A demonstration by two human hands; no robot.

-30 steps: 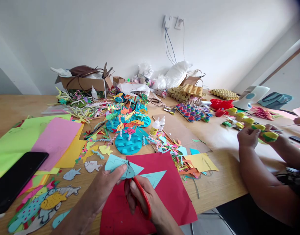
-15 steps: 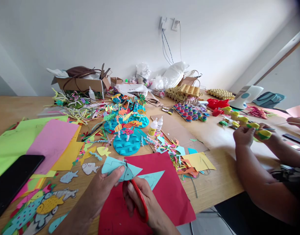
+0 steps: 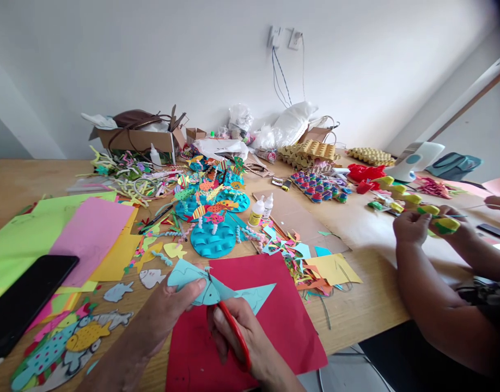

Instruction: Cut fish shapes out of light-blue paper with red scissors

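Between thumb and fingers, my left hand [image 3: 174,302] pinches a light blue piece of paper [image 3: 193,280] with a fish outline drawn on it. My right hand [image 3: 237,326] is wrapped round red-handled scissors [image 3: 238,337], whose blades point up at the blue paper and are partly hidden by it. Under both hands lies a red sheet [image 3: 288,326]. Another light blue paper piece [image 3: 260,296] with a drawing rests on that sheet, just right of the scissors. Left of my left hand lie a white paper fish [image 3: 151,278] and a pale blue one [image 3: 118,292].
A black phone [image 3: 29,299] lies at left on coloured sheets [image 3: 95,234]. Blue bases with paper fish [image 3: 213,239] and glue bottles [image 3: 256,212] stand ahead, with paper scraps [image 3: 293,253] nearby. At right, another person's hands [image 3: 415,226] hold a yellow-green painted egg-carton strip [image 3: 445,225].
The cut edge of the blue paper has shifted slightly against the scissors, its right flap folding down. The whole view has moved a little; both my hands keep their hold.
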